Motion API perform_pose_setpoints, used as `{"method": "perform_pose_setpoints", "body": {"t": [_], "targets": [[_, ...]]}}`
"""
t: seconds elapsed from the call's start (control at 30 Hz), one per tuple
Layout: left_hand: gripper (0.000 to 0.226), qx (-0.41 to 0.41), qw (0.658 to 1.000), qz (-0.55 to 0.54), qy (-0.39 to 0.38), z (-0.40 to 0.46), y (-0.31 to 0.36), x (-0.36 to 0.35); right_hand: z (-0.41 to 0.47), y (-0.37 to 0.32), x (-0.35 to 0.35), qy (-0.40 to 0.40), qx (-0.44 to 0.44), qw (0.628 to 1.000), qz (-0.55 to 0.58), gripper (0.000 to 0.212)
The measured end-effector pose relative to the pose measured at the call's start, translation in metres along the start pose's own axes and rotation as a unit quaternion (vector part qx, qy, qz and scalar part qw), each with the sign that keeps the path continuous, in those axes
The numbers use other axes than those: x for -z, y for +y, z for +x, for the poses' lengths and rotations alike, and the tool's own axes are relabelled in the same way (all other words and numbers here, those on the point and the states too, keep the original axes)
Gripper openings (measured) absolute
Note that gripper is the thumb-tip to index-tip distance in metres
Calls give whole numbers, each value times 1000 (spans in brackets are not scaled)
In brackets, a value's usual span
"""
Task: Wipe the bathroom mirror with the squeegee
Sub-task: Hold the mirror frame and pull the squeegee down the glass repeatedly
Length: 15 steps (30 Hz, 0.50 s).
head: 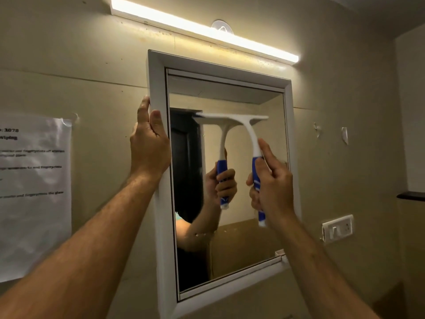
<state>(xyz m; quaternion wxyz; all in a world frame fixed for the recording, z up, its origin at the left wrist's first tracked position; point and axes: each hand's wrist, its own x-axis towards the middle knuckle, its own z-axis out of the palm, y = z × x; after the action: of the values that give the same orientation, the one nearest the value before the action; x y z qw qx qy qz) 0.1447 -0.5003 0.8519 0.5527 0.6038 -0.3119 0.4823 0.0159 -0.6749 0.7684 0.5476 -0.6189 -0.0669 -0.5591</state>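
A white-framed bathroom mirror (248, 236) hangs on the beige wall. My right hand (272, 183) grips the blue handle of a white squeegee (249, 132). Its blade lies flat against the glass in the upper part of the mirror, running left to right. My left hand (149, 143) grips the left edge of the mirror frame (158, 88), thumb on the front face. The glass reflects the squeegee, my hand and a dark doorway.
A lit tube light (202, 28) runs above the mirror. A printed paper sheet (34, 194) is taped to the wall at left. A white switch plate (338, 227) sits on the wall at right, and a dark ledge (411, 195) juts out at far right.
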Motion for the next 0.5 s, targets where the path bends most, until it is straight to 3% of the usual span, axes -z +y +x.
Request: {"method": "perform_pose_setpoints", "body": {"t": [0.13,0.5], "targets": [[49,-2,1000,-1,1,0,3,0,-21,11,11,-9,-10,1000,2,41],[50,-10,1000,-9,6,-2,3,1,38,-12,1,10,37,999,-27,40]]}}
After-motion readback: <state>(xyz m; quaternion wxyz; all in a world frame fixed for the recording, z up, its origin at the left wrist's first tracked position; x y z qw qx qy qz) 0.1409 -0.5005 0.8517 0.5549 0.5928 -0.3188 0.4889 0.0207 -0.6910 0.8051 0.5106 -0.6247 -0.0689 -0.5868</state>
